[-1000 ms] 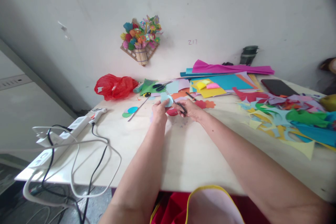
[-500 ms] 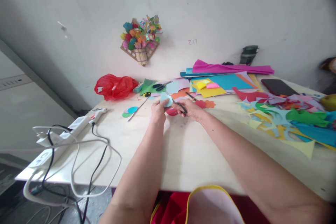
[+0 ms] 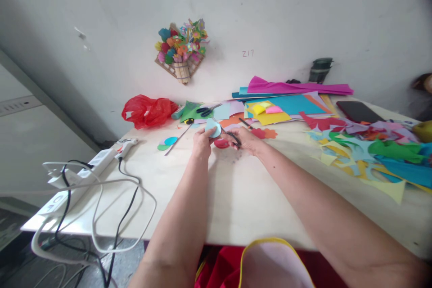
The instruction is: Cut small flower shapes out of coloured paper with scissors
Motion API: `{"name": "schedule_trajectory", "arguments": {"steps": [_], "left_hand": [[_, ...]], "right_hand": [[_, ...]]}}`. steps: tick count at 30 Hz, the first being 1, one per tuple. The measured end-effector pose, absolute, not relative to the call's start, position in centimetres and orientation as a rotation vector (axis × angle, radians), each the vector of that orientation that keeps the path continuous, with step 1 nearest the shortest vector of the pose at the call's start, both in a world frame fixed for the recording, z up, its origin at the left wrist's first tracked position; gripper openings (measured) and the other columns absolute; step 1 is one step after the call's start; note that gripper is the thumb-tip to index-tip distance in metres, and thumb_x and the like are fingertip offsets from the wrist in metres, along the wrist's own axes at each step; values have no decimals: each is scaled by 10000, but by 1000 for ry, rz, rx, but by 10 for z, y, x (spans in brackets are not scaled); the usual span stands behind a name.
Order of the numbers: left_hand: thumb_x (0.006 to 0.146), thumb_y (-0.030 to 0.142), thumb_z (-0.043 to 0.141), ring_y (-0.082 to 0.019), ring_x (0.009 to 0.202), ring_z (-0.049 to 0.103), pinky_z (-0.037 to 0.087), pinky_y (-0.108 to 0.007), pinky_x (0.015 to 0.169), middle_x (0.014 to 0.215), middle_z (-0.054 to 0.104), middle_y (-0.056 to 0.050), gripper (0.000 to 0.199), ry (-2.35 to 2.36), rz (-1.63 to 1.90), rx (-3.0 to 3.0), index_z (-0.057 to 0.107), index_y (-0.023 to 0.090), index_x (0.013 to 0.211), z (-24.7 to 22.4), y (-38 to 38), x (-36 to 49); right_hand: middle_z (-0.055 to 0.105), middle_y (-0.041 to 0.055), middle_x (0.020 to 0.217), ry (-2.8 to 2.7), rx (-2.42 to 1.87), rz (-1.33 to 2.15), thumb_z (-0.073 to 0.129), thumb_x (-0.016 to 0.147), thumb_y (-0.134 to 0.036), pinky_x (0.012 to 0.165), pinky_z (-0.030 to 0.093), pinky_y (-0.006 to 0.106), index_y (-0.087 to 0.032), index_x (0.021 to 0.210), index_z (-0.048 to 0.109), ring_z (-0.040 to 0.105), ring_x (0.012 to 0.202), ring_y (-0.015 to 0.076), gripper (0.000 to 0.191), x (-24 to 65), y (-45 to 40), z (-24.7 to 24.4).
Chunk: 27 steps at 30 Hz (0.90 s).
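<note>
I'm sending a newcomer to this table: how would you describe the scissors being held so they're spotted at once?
On the pale table, look near the middle. There the right hand holds the dark-handled scissors beside the light blue paper in the left hand. The other pair lies farther back, by the green paper, with no hand on it.

From here I see a bouquet at eleven o'clock, red bag at nine, power strip at eight.
</note>
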<state>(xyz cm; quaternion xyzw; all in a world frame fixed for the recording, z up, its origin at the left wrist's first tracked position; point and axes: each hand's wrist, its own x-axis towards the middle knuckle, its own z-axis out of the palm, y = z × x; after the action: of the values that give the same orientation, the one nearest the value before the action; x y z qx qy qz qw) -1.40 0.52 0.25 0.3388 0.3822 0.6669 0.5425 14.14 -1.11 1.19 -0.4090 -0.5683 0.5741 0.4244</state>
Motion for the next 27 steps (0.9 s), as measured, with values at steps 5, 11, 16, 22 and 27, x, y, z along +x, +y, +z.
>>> {"name": "schedule_trajectory", "arguments": {"steps": [5,11,16,22,27], "left_hand": [[461,227,901,-224,718,720,600,-374,770,670,706,-44,338,908,1568,816,696,137,715,2,6,-16],[452,246,897,-261,780,738,606,-389,781,675,717,-62,334,900,1543,845,704,135,701,1,7,-21],[471,269,904,-307,853,755,604,-435,833,708,736,-81,360,871,1515,895,711,131,742,-2,9,-26],[484,269,896,-308,838,757,605,-432,819,709,738,-89,356,860,1510,907,716,124,755,-5,11,-28],[496,254,889,-307,849,756,601,-425,812,728,742,-97,341,868,1489,911,712,123,757,-5,11,-30]], "right_hand": [[530,-47,452,-1421,-1026,1444,890,723,-318,357,310,153,-145,664,613,415,371,45,332,143,-10,12],[528,-48,456,-1443,-1042,1455,874,745,-302,347,294,151,-146,673,622,406,369,44,305,144,-11,14],[517,-46,457,-1459,-1047,1466,867,748,-248,349,292,152,-144,667,612,393,371,43,287,145,-13,17],[509,-47,446,-1446,-1063,1463,874,724,-235,346,286,151,-148,638,606,386,375,42,294,144,-17,21],[506,-51,435,-1469,-1060,1444,883,689,-249,332,281,155,-153,612,603,386,366,44,305,144,-15,21]]}}
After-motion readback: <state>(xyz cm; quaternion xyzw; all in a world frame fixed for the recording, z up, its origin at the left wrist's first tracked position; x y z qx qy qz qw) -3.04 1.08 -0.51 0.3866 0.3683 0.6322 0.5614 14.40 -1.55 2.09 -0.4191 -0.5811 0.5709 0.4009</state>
